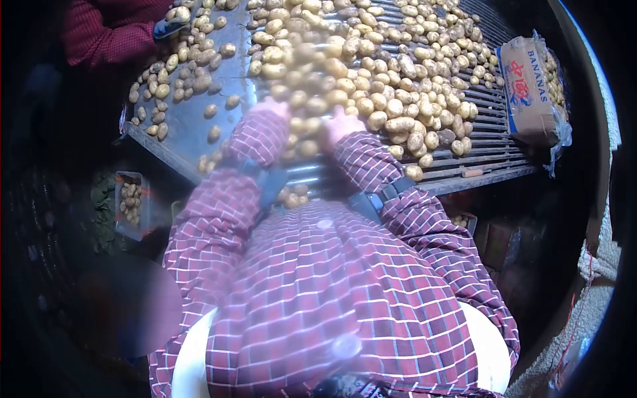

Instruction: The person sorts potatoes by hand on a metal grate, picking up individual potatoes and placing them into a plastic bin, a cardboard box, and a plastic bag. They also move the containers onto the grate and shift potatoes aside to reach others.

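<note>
Many pale potatoes lie across a slatted metal rack. My left hand is at the rack's left side, at the edge of the pile, beside the smooth metal sheet. My right hand touches or nearly touches potatoes a little further right. Several potatoes lie between the two hands. A hazy smear covers this part of the view, so the fingers of both hands are blurred and I cannot make out whether they grip anything.
At the upper left a co-worker's gloved hand is among potatoes on the sheet. A cardboard box of potatoes in clear plastic stands at the rack's right end. Below left is a plastic crate with potatoes. A small orange-handled object lies on the front edge.
</note>
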Tool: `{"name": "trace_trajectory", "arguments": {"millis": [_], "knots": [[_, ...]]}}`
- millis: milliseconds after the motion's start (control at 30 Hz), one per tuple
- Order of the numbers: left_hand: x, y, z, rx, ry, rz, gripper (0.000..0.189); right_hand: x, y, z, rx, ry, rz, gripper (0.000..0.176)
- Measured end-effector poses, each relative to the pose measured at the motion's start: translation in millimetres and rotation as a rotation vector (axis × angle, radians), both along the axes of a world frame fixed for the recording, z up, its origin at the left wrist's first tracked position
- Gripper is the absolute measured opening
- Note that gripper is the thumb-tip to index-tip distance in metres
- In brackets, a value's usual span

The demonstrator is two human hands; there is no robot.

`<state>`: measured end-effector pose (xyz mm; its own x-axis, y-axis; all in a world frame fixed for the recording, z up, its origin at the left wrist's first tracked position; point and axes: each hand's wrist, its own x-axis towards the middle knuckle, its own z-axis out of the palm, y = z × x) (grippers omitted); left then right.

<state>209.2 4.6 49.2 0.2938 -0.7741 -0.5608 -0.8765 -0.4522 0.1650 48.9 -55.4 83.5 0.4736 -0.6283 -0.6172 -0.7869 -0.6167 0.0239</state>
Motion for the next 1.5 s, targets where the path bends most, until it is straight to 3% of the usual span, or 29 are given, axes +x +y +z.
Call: {"name": "trace_trajectory", "arguments": {"millis": [67,133,167,200,233,267,333,400,467,533,567,600,633,667,767,800,833,867,900,933,1000,1067,1100,1167,1233,1333,1367,1433,1500], "knots": [[8,17,-4,-0.151,-0.056,-0.088,0.031,-11,-6,-3,0.057,-0.185,-0.026,0.046],[14,45,-6,-0.415,0.126,0.112,0.041,-39,-25,-20,0.155,-0.498,-0.042,0.053],[23,57,-15,-0.512,0.251,0.262,0.052,-40,-31,-13,0.211,-0.584,-0.117,0.064],[29,76,-23,-0.53,0.668,0.66,0.058,-47,-36,-2,0.483,-0.643,-0.426,0.064],[32,103,-3,-0.632,0.938,0.879,0.057,-53,-42,-7,0.68,-0.759,-0.597,0.06],[50,138,-49,-0.793,0.996,1.032,0.045,-56,-48,-15,0.879,-0.865,-0.77,0.056],[40,194,-12,-0.95,1.35,1.412,0.049,-57,-50,-37,0.912,-1.04,-0.775,0.05],[63,270,-80,-1.043,1.406,1.423,0.044,-24,-14,2,1.071,-1.045,-0.92,0.047],[54,309,-64,-1.064,1.456,1.607,0.04,16,11,4,1.156,-0.753,-0.518,0.038],[44,352,-74,-1.073,1.654,1.753,0.046,57,72,22,1.122,-0.51,-0.391,0.026],[40,366,-80,-1.033,1.527,1.881,0.057,63,93,-8,1.175,-0.532,-0.221,0.043],[35,388,-95,-1.061,1.674,1.809,0.059,69,113,-38,1.224,-0.566,-0.057,0.063],[35,407,-127,-1.15,1.725,1.864,0.047,67,138,-12,1.115,-0.592,0.005,0.075],[23,398,-115,-1.193,1.537,1.958,0.04,66,163,14,1.002,-0.612,0.063,0.088],[-17,359,-49,-1.083,0.901,2.262,0.03,62,154,13,0.796,-0.716,0.037,0.087],[-11,401,-100,-0.978,1.148,2.109,0.032,53,133,13,0.903,-0.545,-0.095,0.071],[-5,441,-148,-0.864,1.358,1.918,0.036,42,116,-10,0.821,-0.594,-0.085,0.057],[-6,437,-151,-0.632,0.652,2.084,0.04,26,99,-12,0.699,-0.62,-0.109,0.05],[12,450,-185,-0.64,0.515,1.94,0.04,10,83,-8,0.528,-0.594,-0.2,0.048],[12,430,-168,-0.906,0.53,1.778,0.039,-11,60,-20,0.439,-0.576,-0.25,0.045],[16,359,-88,-0.892,0.506,1.557,0.041,-52,23,-35,0.263,-0.67,-0.299,0.042],[11,283,-46,-1.112,0.642,1.2,0.041,-81,-7,-71,0.194,-0.695,-0.395,0.04],[4,250,-30,-0.926,0.469,1.029,0.042,-81,-6,-59,0.21,-0.692,-0.388,0.043],[-5,181,-12,-0.813,0.411,0.522,0.049,-64,8,-22,0.206,-0.669,-0.236,0.047],[-27,113,26,-0.546,0.255,0.135,0.071,-44,19,-2,0.217,-0.629,-0.102,0.055],[-44,49,-17,-0.295,0.098,-0.037,0.082,-17,22,-23,0.004,-0.457,0.27,0.07],[-45,40,-20,-0.242,0.094,-0.03,0.083,-2,24,-19,0.053,-0.223,0.244,0.076],[-42,26,-21,-0.129,0.085,-0.008,0.085,1,27,-42,-0.048,-0.255,0.245,0.072],[-43,34,-3,-0.16,0.109,-0.004,0.069,0,30,-32,-0.052,-0.264,0.199,0.063]]}}
